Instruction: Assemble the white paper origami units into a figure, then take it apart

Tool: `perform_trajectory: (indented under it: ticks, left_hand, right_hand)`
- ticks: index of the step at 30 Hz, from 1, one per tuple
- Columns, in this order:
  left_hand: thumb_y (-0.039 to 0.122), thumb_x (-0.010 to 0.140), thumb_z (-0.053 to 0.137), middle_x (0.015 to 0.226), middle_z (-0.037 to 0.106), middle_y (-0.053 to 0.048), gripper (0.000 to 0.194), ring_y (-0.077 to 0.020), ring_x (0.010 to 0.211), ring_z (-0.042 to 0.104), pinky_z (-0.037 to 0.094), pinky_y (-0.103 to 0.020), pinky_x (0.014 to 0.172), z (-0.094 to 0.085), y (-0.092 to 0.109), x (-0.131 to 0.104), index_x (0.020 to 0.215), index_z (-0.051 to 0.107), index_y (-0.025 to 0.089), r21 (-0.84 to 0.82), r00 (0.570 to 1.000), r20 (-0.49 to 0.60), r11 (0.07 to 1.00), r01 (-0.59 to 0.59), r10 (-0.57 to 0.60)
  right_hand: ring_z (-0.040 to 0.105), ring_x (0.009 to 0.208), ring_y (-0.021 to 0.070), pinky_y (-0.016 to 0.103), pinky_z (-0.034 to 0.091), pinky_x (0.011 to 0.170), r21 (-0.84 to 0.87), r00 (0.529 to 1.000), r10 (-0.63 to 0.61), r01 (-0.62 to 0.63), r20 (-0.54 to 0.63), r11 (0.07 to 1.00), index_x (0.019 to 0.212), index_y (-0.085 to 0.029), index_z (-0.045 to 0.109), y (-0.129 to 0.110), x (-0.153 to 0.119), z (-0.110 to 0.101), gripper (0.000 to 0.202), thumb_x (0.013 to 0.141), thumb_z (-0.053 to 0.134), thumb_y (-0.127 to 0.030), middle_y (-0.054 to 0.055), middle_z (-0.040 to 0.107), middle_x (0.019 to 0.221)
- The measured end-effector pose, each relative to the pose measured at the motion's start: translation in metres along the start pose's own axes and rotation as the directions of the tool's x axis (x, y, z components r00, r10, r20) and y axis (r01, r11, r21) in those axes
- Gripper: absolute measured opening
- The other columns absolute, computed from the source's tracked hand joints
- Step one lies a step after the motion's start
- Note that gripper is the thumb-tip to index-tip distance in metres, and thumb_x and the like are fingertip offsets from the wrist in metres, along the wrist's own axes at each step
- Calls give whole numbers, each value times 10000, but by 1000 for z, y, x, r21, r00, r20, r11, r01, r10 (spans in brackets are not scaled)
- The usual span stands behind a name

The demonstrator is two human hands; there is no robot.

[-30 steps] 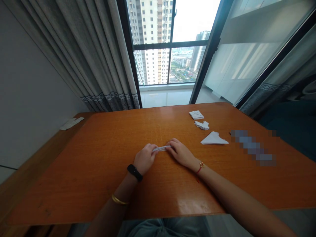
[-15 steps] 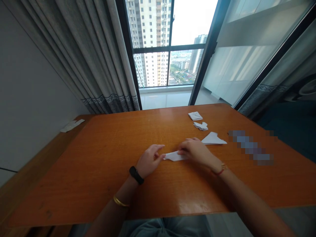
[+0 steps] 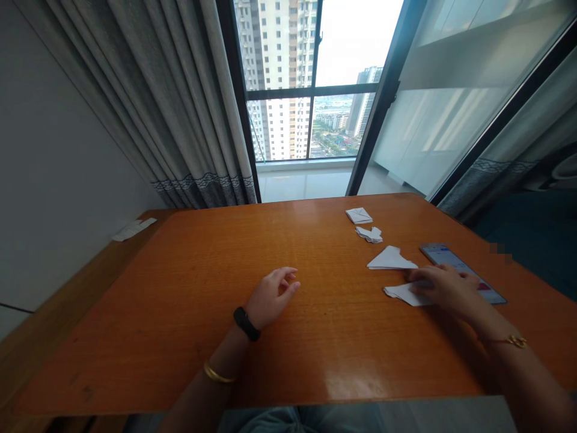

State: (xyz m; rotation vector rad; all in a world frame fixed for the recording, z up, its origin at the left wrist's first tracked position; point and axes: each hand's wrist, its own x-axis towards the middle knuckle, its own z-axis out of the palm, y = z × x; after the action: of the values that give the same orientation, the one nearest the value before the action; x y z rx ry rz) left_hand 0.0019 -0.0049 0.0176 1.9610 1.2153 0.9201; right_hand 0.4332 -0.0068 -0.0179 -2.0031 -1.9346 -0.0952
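A folded piece of white paper (image 3: pixel 402 292) lies low over the right part of the wooden table, its far end hidden under my right hand (image 3: pixel 451 292). The fingers of that hand are closed on it. My left hand (image 3: pixel 273 296) rests by itself near the table's middle, thumb and fingers apart, holding nothing. Just beyond the held paper is a larger folded paper (image 3: pixel 391 258) with a pointed corner. Further back lie a small notched folded paper (image 3: pixel 369 234) and a flat folded paper packet (image 3: pixel 359 215).
A tablet or large phone (image 3: pixel 451 258) lies at the right, partly behind my right hand. Papers (image 3: pixel 134 229) sit on the ledge along the left wall. The orange-brown table (image 3: pixel 202 270) reaches to the window side, with a grey curtain (image 3: pixel 180 108) at the left.
My right hand has moved right with the folded paper, from the table's middle to beside the device. My left hand has let go of the paper and stays nearly in place.
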Motion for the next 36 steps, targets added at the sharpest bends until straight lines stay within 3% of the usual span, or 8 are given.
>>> perform_trajectory:
  ticks: [9,14,17,20,23,26,30,36]
  left_hand:
    - [362,866,522,986,659,-57,281,-163,808,607,463,-293,793,0,-2,-1,1067,622,192,39,996,86,999,-6,3]
    - [363,876,506,996,664,-61,276,-166,817,605,463,-293,800,1,-3,0,1051,631,191,35,997,83,999,-5,2]
    - [363,877,505,969,666,-57,274,-163,814,601,466,-282,781,1,-2,-1,1043,634,187,26,995,102,1000,-1,-2]
    - [346,871,515,949,667,-48,258,-155,810,600,467,-265,752,0,-2,-2,1030,635,181,11,992,130,1000,-2,1]
    - [312,869,516,927,671,-39,232,-146,799,598,459,-250,732,0,-2,-2,1016,634,178,-5,988,151,1000,-6,6]
    - [313,865,523,885,669,-31,201,-140,774,589,443,-239,702,3,-1,-3,963,634,177,-21,984,177,1000,0,4]
    - [354,865,521,756,641,-15,211,-107,630,517,387,-214,574,12,0,-8,835,588,156,-71,973,224,995,63,-46]
    - [410,851,533,753,646,-24,266,-100,606,500,345,-211,540,21,-4,-13,780,505,156,-257,937,331,945,201,-110]
  right_hand:
    - [524,958,335,477,326,801,30,995,-99,99,12,995,794,-273,721,-7,-9,-15,433,764,451,-610,99,663,995]
    - [515,1004,295,443,321,881,258,969,-218,241,-115,936,890,-263,691,-97,6,-45,319,790,566,-538,96,638,1026]
    - [558,841,214,348,396,789,675,940,-335,206,65,709,814,-211,651,-177,7,-33,278,832,560,-473,68,645,864]
    - [508,597,129,253,375,570,928,830,-445,-211,336,307,751,-169,578,-234,-3,4,346,782,613,-513,6,590,651]
    - [455,497,85,220,323,510,876,773,-491,-480,401,-40,699,-162,526,-253,-14,36,333,748,673,-456,-25,560,555]
    - [483,518,83,215,330,531,804,773,-478,-559,416,-203,701,-149,549,-249,-18,48,267,718,721,-353,-11,588,576]
    - [493,525,85,218,336,545,781,770,-482,-576,418,-242,687,-149,548,-242,-17,48,254,698,736,-320,-19,585,576]
    - [474,529,89,225,322,538,892,797,-498,-442,343,-92,641,-155,518,-245,-19,44,311,739,699,-388,-28,566,551]
